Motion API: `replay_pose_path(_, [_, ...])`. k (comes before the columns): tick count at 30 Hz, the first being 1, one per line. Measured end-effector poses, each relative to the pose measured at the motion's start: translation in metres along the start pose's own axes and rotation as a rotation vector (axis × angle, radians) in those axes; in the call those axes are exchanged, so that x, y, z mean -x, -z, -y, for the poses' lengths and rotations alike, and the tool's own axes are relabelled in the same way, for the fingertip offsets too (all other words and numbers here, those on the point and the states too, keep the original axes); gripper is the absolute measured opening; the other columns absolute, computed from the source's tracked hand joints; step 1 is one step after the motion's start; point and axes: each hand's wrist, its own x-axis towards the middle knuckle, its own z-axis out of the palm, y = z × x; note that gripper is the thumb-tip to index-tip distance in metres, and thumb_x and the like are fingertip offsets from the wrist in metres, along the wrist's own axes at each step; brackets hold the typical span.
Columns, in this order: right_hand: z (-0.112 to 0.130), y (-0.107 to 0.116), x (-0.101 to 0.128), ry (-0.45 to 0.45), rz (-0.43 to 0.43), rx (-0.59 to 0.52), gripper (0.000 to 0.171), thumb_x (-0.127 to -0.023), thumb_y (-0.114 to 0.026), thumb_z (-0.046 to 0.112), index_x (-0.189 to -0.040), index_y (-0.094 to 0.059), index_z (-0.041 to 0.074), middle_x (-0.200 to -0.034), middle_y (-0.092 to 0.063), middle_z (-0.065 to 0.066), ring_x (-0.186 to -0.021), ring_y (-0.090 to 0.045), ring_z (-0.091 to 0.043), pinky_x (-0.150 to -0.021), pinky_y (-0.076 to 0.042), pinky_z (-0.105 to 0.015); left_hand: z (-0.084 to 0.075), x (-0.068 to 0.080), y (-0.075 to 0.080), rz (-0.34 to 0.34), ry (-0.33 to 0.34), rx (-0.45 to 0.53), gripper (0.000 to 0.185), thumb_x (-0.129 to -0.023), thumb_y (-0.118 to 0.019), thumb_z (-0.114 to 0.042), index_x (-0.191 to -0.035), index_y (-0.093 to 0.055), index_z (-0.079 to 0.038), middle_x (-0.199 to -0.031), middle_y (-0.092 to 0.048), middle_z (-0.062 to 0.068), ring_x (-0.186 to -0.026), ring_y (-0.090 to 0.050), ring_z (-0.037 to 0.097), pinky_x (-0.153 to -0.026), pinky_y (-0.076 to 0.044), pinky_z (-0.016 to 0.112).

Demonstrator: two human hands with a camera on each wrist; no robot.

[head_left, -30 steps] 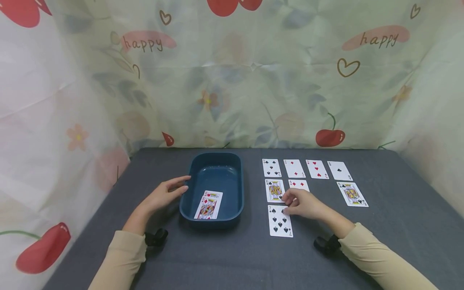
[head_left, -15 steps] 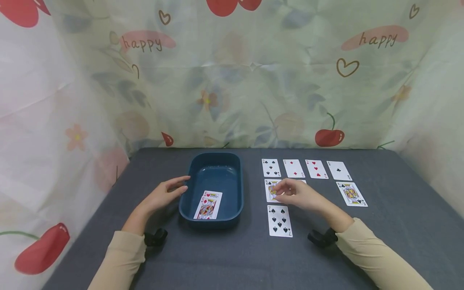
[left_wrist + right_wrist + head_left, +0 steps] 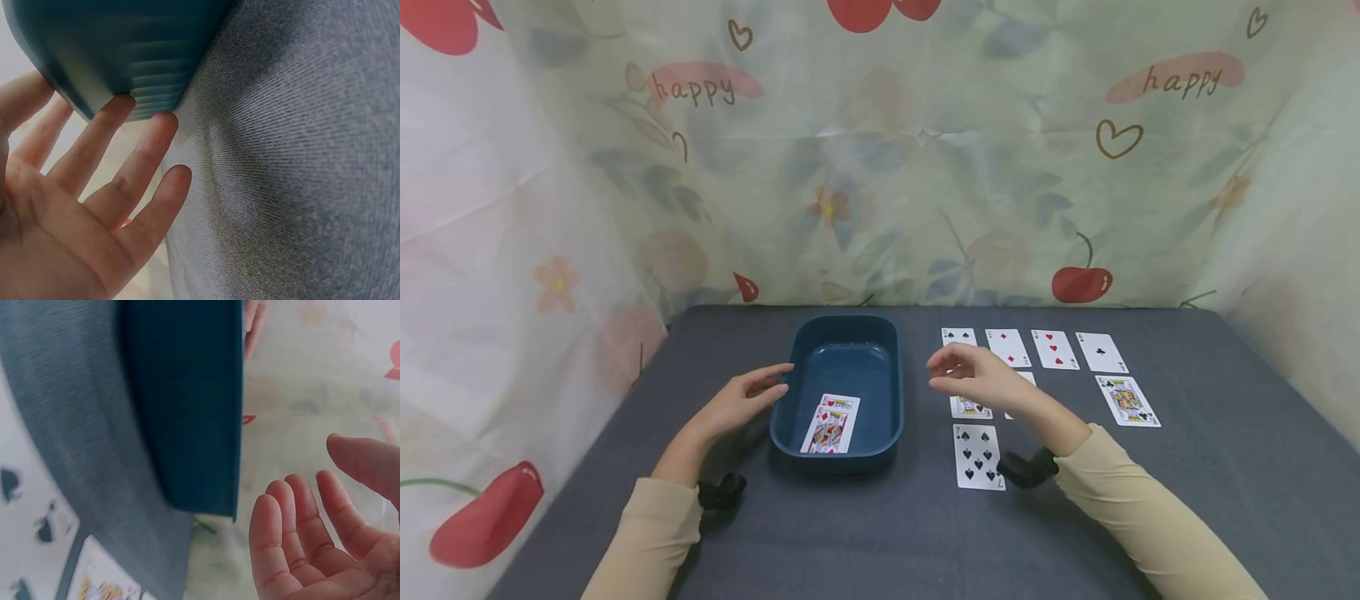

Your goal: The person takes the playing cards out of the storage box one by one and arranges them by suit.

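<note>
My left hand [image 3: 741, 407] rests its fingertips at the left rim of a dark blue plastic box [image 3: 850, 462]. In the left wrist view its fingers [image 3: 147, 150] are spread against the box's ribbed outer side. Two face cards [image 3: 832, 429] lie overlapped inside. My right hand [image 3: 985, 382] hovers over the card rows, right of the box, its fingers loosely bent and holding nothing. The right wrist view shows thumb and fingertips apart. Below it, a king [image 3: 972, 408] and another card [image 3: 1027, 379] are partly covered. The seven of spades [image 3: 977, 457] lies nearest the front.
Along the back row lie a spade card [image 3: 958, 335], the two of diamonds [image 3: 1008, 347], the three of hearts [image 3: 1056, 350] and a club card [image 3: 1102, 353]. Another king [image 3: 1127, 401] lies at the right. Behind the grey tablecloth [image 3: 865, 542] hangs a printed curtain [image 3: 880, 167].
My right hand has left the seven of spades and moved left and back, over the king and toward the box. The left hand has stayed at the rim; the cards lie as before.
</note>
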Motion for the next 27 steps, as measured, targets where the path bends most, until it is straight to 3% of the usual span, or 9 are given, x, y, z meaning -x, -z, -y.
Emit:
replay_pose_path(7, [0.014, -0.010, -0.022, 0.034, 0.007, -0.029, 0.031, -0.087, -0.065, 0.017, -0.115, -0.058, 0.005, -0.112, -0.064, -0.012, -0.099, -0.063, -0.020, -0.087, -0.050, -0.033, 0.001, 0.000, 0.000, 0.003, -0.008, 0.004, 0.058, -0.093, -0.051, -0.046, -0.142, -0.039, -0.019, -0.147, -0.038, 0.018, -0.126, -0.049, 0.038, -0.102, -0.042, 0.052])
replay_pose_path(14, [0.033, -0.021, -0.044, 0.052, 0.027, -0.090, 0.028, -0.088, -0.064, 0.016, -0.113, -0.059, 0.007, -0.110, -0.063, -0.012, -0.099, -0.062, -0.019, -0.085, -0.051, -0.032, 0.001, 0.000, 0.000, 0.000, -0.012, 0.009, 0.055, -0.094, -0.051, -0.043, -0.142, -0.039, -0.019, -0.147, -0.038, 0.018, -0.126, -0.049, 0.038, -0.102, -0.042, 0.052])
replay_pose_path(21, [0.050, -0.036, -0.069, 0.105, 0.050, -0.054, 0.027, -0.086, -0.064, 0.010, -0.112, -0.059, 0.001, -0.108, -0.064, -0.016, -0.098, -0.064, -0.023, -0.087, -0.052, -0.031, 0.000, 0.000, 0.000, 0.000, -0.009, 0.011, 0.051, -0.095, -0.050, -0.037, -0.142, -0.039, -0.018, -0.147, -0.038, 0.018, -0.128, -0.047, 0.038, -0.103, -0.040, 0.053])
replay_pose_path(27, [0.058, -0.053, -0.090, 0.042, 0.100, -0.036, 0.030, -0.087, -0.064, 0.013, -0.114, -0.058, 0.003, -0.110, -0.065, -0.016, -0.099, -0.065, -0.026, -0.082, -0.054, -0.031, 0.000, -0.001, 0.000, 0.012, -0.005, 0.017, 0.051, -0.096, -0.050, -0.038, -0.142, -0.039, -0.018, -0.148, -0.037, 0.018, -0.127, -0.047, 0.038, -0.102, -0.040, 0.053])
